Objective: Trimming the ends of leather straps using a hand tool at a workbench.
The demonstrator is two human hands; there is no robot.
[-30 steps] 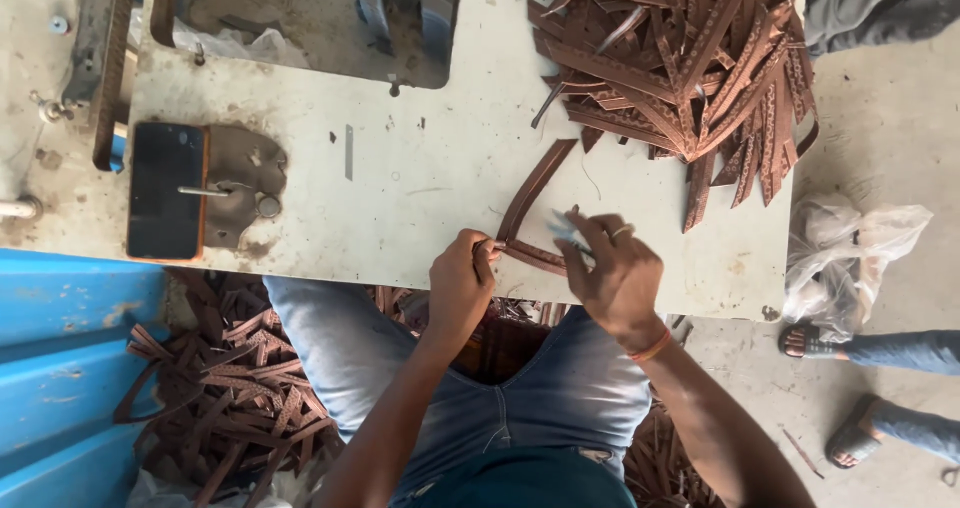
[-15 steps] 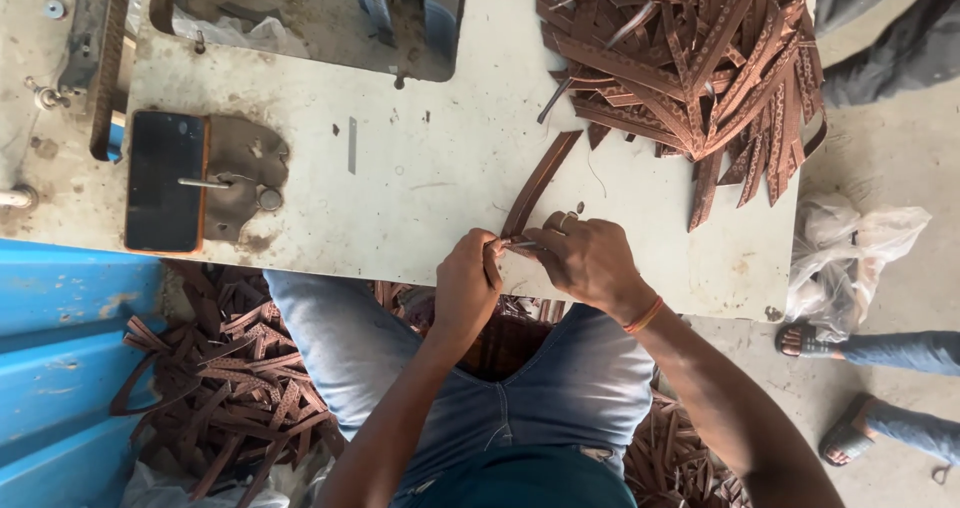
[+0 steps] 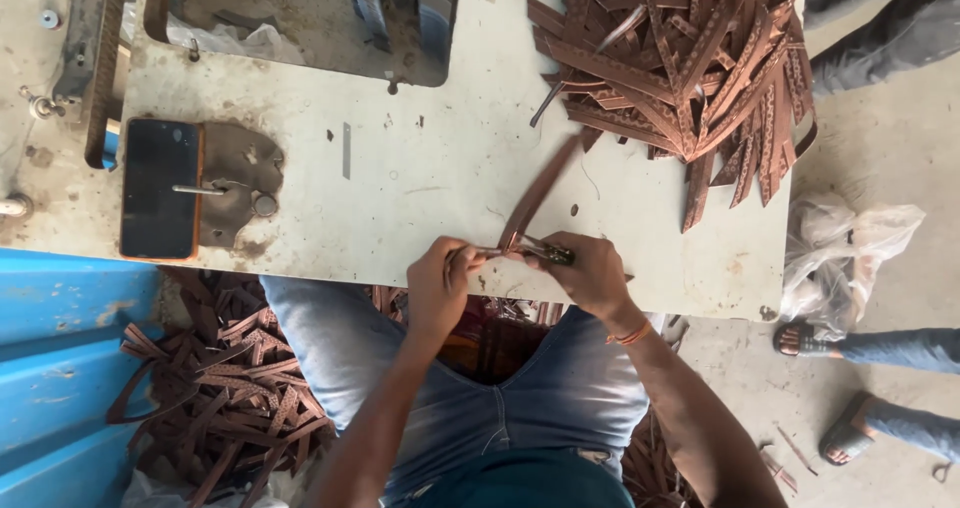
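L hand (image 3: 440, 280) + R hand (image 3: 590, 271) pinching long brown leather strip (image 3: 540, 190) near end w/ small snips (image 3: 545, 253); likely light, floppy.

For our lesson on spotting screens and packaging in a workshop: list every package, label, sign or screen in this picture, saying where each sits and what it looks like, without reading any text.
Phone: lies flat at the left of the white table; a dark, blank rectangular screen with an orange edge.
Plastic bag: on the floor by the table's right end; crumpled, whitish and translucent.
Labels or signs: none visible.
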